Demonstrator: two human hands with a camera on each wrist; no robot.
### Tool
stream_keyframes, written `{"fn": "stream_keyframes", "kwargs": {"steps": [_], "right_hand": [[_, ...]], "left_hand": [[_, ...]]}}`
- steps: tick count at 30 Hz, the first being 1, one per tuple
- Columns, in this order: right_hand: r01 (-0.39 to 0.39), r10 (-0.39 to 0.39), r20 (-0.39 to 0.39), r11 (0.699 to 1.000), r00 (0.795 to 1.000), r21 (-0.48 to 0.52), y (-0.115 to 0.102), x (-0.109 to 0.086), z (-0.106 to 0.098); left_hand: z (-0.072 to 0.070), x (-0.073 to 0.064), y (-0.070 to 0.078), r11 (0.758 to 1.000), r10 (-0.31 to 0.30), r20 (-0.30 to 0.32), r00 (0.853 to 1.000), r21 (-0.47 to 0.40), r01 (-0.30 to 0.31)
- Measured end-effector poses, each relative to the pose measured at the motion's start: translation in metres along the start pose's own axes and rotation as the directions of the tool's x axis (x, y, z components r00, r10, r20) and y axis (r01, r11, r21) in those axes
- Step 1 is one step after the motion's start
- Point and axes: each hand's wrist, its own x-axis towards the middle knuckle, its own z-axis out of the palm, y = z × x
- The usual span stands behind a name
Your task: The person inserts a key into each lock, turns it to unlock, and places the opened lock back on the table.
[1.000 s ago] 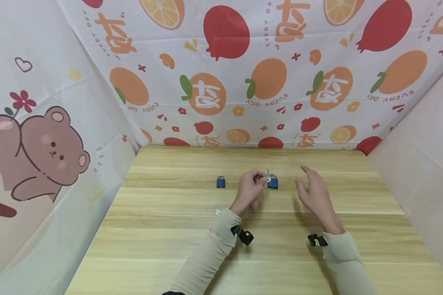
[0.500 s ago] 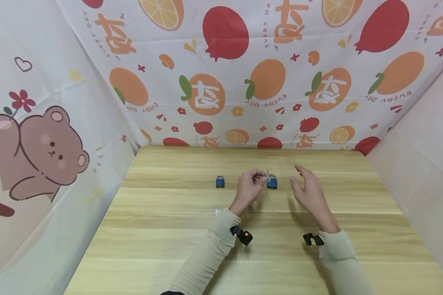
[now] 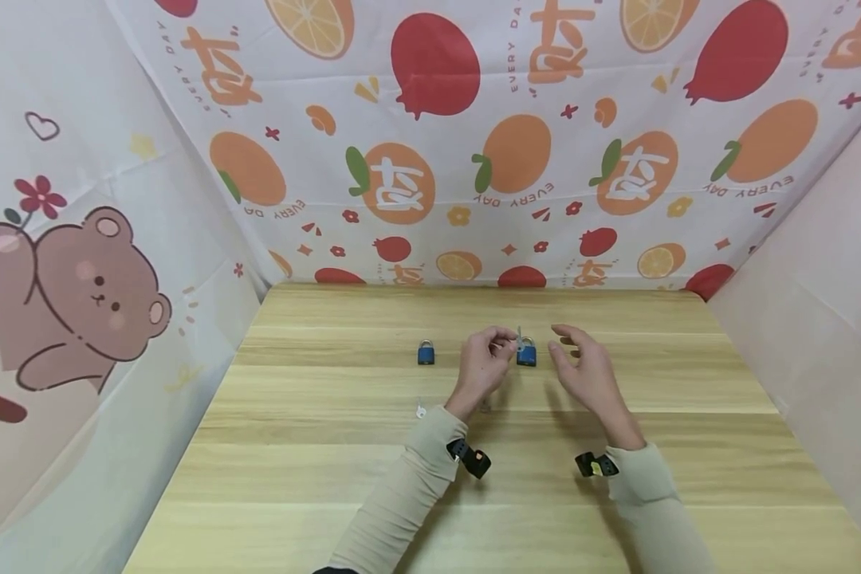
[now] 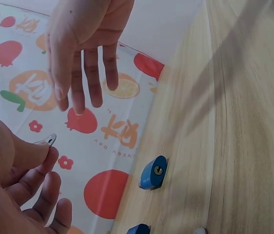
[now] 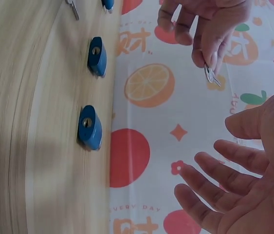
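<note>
In the head view my left hand (image 3: 484,363) pinches a small silver key (image 3: 520,340) between thumb and fingertips, above the table. Just behind the key stands a blue padlock (image 3: 527,353), its keyhole showing in the left wrist view. To the right my right hand (image 3: 584,367) hovers with relaxed, parted fingers and holds nothing. The right wrist view shows the held key (image 5: 210,74) apart from the right fingertips. Another blue padlock (image 3: 426,352) stands left of my left hand. A middle padlock (image 5: 97,56) appears in the right wrist view; my left hand hides it from the head view.
A loose key (image 3: 420,411) lies on the wooden table (image 3: 316,470) left of my left forearm. A second small key (image 3: 485,405) lies partly hidden beside the left wrist. A fruit-print cloth (image 3: 459,159) hangs behind the table's back edge.
My right hand has moved left, closer to the key and my left hand. The left hand stays nearly still with the key, which has turned slightly.
</note>
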Motion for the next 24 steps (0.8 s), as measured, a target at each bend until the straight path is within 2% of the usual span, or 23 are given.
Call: {"fn": "stream_keyframes", "kwargs": {"steps": [11,18,24], "right_hand": [[-0.004,0.004,0.001,0.998,1.0,0.06,-0.007,0.002,0.008],[-0.009,0.008,0.02,0.996,1.0,0.084,-0.009,0.004,0.012],[-0.065,0.051,0.084,0.983,0.995,0.174,-0.01,0.007,0.012]], "left_hand": [[0.001,-0.002,0.001,1.0,0.005,0.007,1.0,0.004,-0.005],[0.001,0.0,0.003,1.0,0.014,-0.014,1.0,0.02,-0.014],[0.002,0.0,0.005,0.999,0.032,-0.017,0.999,0.029,-0.031]]}}
